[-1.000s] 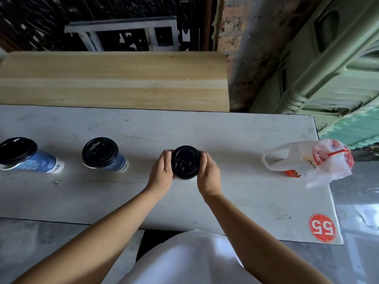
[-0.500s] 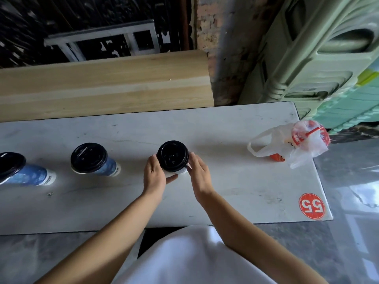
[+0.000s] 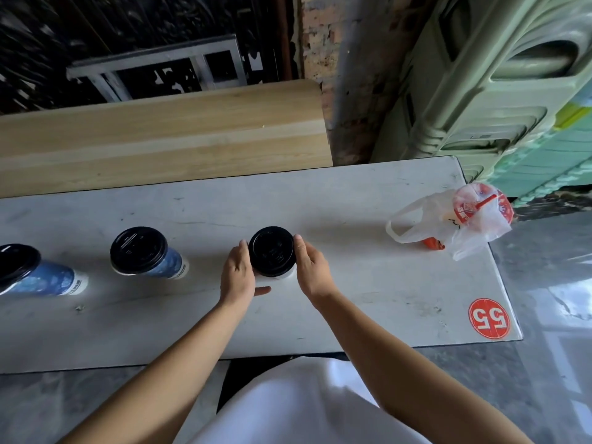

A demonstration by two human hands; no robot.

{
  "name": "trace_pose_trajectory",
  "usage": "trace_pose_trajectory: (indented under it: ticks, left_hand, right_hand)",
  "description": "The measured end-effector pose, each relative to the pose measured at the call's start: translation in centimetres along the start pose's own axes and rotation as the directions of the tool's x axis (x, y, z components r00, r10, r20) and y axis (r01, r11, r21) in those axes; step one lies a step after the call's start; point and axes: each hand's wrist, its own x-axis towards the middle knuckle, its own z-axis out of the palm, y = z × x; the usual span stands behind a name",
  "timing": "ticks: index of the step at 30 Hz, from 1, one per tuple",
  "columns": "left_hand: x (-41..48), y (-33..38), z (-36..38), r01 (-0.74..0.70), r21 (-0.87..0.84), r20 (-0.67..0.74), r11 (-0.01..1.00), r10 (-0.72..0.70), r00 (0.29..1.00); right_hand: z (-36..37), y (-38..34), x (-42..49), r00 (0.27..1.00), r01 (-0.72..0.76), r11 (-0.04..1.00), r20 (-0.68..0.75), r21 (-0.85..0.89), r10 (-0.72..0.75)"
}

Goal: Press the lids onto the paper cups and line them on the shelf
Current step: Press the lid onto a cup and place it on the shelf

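Three paper cups with black lids stand in a row on the white shelf (image 3: pixel 368 251). Two blue ones are at the far left (image 3: pixel 19 267) and left of centre (image 3: pixel 138 250). The third cup (image 3: pixel 271 251) stands in the middle, with only its black lid and a bit of white wall showing. My left hand (image 3: pixel 238 274) holds its left side, the thumb reaching under toward the base. Against the cup's right side lies my right hand (image 3: pixel 312 267), fingers up at the lid's rim. The lid sits flat on the cup.
A white plastic bag with a red-topped cup (image 3: pixel 464 219) lies at the shelf's right end. A red round "55" sticker (image 3: pixel 489 318) marks the near right corner. A wooden board (image 3: pixel 160 139) runs behind the shelf, and green plastic panels (image 3: pixel 496 75) stand at the back right.
Both hands have slid from round the lid's rim to lower on the cup's sides. The left thumb has come out beneath. The cup stays in place; my view has tilted.
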Motion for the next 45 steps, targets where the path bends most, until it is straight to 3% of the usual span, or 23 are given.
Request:
trace_pose_trajectory:
  ticks: [9, 13, 17, 20, 23, 28, 36, 40, 45]
  left_hand:
    - [0.2, 1.0, -0.4, -0.04, -0.06, 0.105, 0.997, 0.046, 0.993]
    - [0.2, 2.1, -0.3, -0.048, -0.124, 0.129, 0.991, 0.064, 0.99]
    - [-0.7, 1.0, 0.8, 0.026, -0.242, 0.046, 0.97, -0.015, 0.999]
    - [-1.3, 0.0, 1.1, 0.035, -0.289, 0.004, 0.957, -0.036, 0.999]
    - [-0.8, 0.3, 0.4, 0.037, -0.221, -0.009, 0.974, -0.04, 0.999]
    - [0.7, 1.3, -0.9, 0.041, -0.129, 0.04, 0.991, -0.036, 0.999]
    - [1.5, 1.4, -0.9, 0.011, -0.055, 0.103, 0.998, -0.006, 0.995]
    - [1.8, 2.0, -0.8, -0.01, -0.003, 0.125, 1.0, 0.01, 0.992]
    - [2.2, 2.0, -0.5, -0.179, -0.046, 0.179, 0.983, 0.185, 0.966]
  right_hand:
    - [0.1, -1.1, 0.1, 0.999, -0.045, 0.999, 0.022, 0.012, 0.045]
    - [0.0, -1.0, 0.1, 0.983, -0.17, 0.953, 0.116, 0.251, 0.145]
    - [1.4, 0.1, -0.6, 0.995, -0.095, 0.935, 0.018, 0.341, 0.094]
    - [1.4, 0.2, -0.6, 0.997, -0.067, 0.947, -0.008, 0.315, 0.073]
    - [0.7, 0.3, -0.8, 0.999, -0.054, 0.961, 0.014, 0.272, 0.053]
    - [1.2, 1.0, -1.4, 0.999, 0.003, 0.986, 0.039, 0.166, -0.01]
    - [1.9, 1.6, -0.5, 0.992, 0.105, 0.994, -0.066, 0.006, -0.105]
    - [2.2, 0.6, 0.0, 0.996, 0.017, 1.0, -0.089, -0.016, -0.019]
    - [1.2, -1.6, 0.5, 0.986, -0.164, 0.948, 0.02, 0.271, 0.164]
